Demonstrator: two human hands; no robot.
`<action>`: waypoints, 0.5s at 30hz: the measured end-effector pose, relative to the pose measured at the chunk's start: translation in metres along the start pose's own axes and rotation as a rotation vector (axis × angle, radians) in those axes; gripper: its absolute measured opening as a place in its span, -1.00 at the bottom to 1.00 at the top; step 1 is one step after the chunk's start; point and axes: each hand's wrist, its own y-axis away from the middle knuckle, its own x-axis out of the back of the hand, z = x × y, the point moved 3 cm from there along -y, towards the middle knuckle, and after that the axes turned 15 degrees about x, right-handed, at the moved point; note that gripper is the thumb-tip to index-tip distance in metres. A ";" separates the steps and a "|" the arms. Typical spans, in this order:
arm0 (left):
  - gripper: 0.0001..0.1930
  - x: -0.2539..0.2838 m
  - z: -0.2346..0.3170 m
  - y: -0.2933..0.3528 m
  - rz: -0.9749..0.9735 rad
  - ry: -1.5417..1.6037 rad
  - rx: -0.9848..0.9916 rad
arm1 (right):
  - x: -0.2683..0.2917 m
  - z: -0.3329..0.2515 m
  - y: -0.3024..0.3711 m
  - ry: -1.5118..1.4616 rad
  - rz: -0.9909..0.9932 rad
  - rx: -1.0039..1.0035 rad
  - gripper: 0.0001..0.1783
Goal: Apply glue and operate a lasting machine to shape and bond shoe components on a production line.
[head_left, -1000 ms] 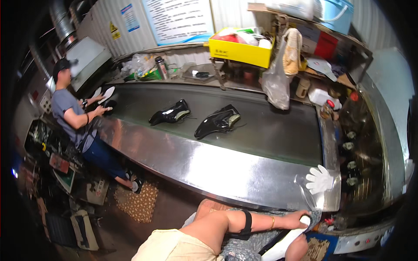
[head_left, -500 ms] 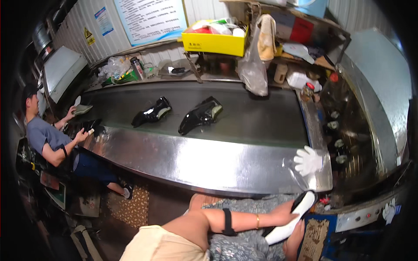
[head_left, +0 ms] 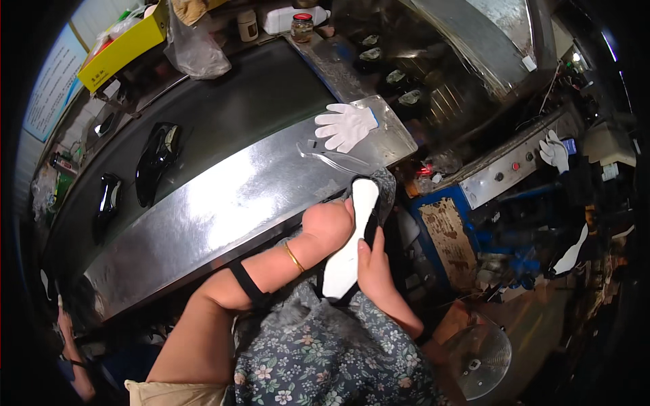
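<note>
Upside down in front of me is a black shoe with a white sole-shaped bottom [head_left: 355,233], tilted with one end up towards the metal ledge. Round its left edge curls my left hand [head_left: 328,224], partly a fist, its fingertips hidden against the shoe. At the lower right edge my right hand [head_left: 377,271] grips it, the thumb lying along the white bottom and other fingers underneath. Dark upper material shows along the edges. A grey fuzzy piece [head_left: 384,186] lies just beyond the far end of the shoe.
A white glove [head_left: 347,127] lies on the metal ledge [head_left: 203,230]. Behind it, a dark belt carries two glossy black shoes [head_left: 157,159]. A blue machine with a control panel [head_left: 518,166] stands at right; a round fan guard [head_left: 477,362] is low right. Another person's hand [head_left: 64,318] shows at far left.
My view has swung right and down, so the ledge and belt shift left in the picture. Both hands still hold the shoe, now nearer the picture's middle and more upright.
</note>
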 end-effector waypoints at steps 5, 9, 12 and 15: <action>-0.51 0.019 -0.021 0.014 -0.351 0.335 -0.023 | -0.016 -0.002 -0.007 -0.104 0.064 0.030 -0.35; -0.51 -0.002 -0.033 0.038 -0.148 0.557 -0.087 | -0.021 0.008 0.005 -0.142 0.177 0.193 -0.41; -0.31 -0.028 -0.042 0.008 -0.340 0.990 0.141 | 0.000 0.019 -0.008 -0.103 0.104 0.057 -0.45; -0.18 -0.034 -0.030 -0.039 -0.582 1.206 0.288 | 0.034 0.040 -0.051 -0.439 0.016 -0.521 -0.25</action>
